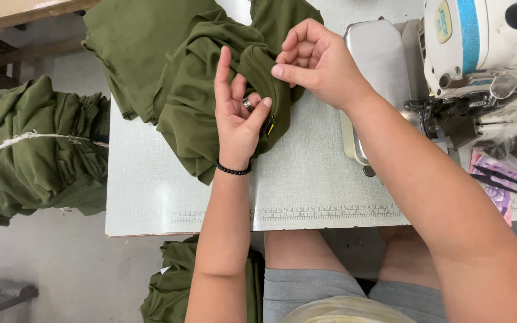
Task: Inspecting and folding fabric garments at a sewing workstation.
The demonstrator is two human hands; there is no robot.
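While gripped: olive garment [192,113] (folded edge)

Matt olive cloth [192,90] (soft, creased) on a smooth, pale table [306,179]; glossy metal machine plate [378,54].

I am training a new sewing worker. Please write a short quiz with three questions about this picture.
1. True or false: both hands touch the green cloth.
2. Which hand wears a black bead bracelet? A) left hand B) right hand
3. Fill in: the scissors lie on the table below the sewing ____.

Key
1. True; the fingers of both pinch a folded edge.
2. A.
3. Machine.
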